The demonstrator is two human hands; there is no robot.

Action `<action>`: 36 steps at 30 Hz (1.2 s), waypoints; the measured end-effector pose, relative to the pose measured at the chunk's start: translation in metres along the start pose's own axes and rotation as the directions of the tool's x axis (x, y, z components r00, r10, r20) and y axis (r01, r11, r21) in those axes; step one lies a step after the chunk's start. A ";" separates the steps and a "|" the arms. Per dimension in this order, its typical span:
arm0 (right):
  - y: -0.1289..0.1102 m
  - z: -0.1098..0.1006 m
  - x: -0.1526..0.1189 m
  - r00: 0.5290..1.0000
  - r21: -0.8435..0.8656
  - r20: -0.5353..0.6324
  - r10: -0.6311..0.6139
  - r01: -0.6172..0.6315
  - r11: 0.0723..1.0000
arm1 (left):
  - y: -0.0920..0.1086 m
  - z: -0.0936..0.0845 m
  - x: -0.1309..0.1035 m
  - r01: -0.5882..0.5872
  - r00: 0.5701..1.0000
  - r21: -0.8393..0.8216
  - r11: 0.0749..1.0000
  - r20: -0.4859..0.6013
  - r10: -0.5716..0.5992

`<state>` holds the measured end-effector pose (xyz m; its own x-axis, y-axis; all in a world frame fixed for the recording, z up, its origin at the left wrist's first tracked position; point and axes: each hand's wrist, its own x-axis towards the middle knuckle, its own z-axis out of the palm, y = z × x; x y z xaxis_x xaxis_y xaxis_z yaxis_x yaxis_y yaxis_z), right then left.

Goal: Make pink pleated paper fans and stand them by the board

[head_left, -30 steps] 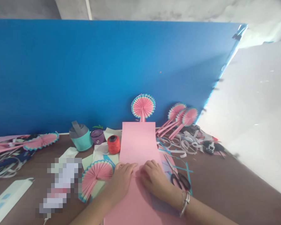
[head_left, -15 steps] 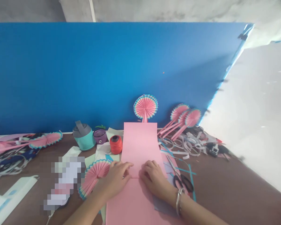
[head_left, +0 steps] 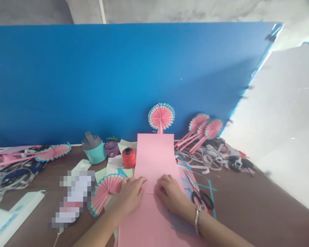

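Note:
A long piece of pink paper (head_left: 156, 151) runs away from me across the table, with a straight line across it between my hands; I cannot tell if that is a fold or an edge. My left hand (head_left: 134, 192) is closed at the paper's left side, thumb and fingers on it near the line. Opposite, my right hand (head_left: 171, 192) has its fingers curled against the paper's right side, a bangle on the wrist. Beside my left hand lies a pleated pink paper fan (head_left: 106, 192) with a blue edge. Black-handled scissors (head_left: 202, 199) lie right of my right hand.
Behind the paper, a round fan (head_left: 161, 116) leans on the blue partition (head_left: 105, 75). More fans (head_left: 206, 127) and paper strips (head_left: 213, 159) lie to the right. A red thread spool (head_left: 129, 157), purple cup (head_left: 111, 149), teal container (head_left: 94, 151) and white power strip (head_left: 20, 214) stand left.
The whole view has shifted slightly to the right. Both hands stay at nearly the same place on the pink paper.

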<state>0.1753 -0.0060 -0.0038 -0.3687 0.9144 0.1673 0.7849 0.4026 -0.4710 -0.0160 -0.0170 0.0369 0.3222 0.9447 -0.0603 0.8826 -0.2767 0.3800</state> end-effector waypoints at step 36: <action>0.002 0.000 0.000 1.000 0.049 0.007 -0.013 0.013 0.999 | 0.017 0.098 -0.035 -0.290 0.851 0.640 0.711 -0.166 0.497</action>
<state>0.1766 -0.0052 -0.0040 -0.3824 0.9088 0.1669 0.7551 0.4115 -0.5104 0.0216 -0.0717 -0.0454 0.6563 0.6960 0.2912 0.7533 -0.5834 -0.3034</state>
